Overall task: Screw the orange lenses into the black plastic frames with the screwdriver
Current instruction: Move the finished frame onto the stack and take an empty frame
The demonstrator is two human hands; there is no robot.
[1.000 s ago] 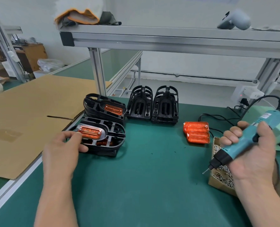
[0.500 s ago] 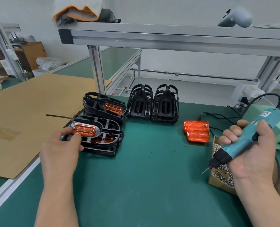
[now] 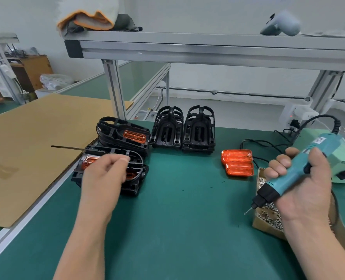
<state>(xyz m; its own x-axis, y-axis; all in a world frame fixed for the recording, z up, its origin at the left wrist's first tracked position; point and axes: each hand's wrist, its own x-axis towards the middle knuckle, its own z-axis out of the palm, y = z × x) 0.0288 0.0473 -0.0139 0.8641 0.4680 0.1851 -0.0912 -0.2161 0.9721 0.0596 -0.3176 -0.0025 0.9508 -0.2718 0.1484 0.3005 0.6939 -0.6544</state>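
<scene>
On green mat (image 3: 177, 219), glossy orange lenses (image 3: 237, 162)

Single head-worn wide-angle view, facing forward and down over the worktop (image 3: 177, 219); both hands close in the foreground.

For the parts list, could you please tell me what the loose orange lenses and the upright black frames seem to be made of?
Loose orange lenses: likely translucent moulded plastic, glossy; light glows through them and edges catch highlights. Upright black frames: likely opaque moulded plastic, semi-gloss; thin ribs with soft sheen.
</scene>
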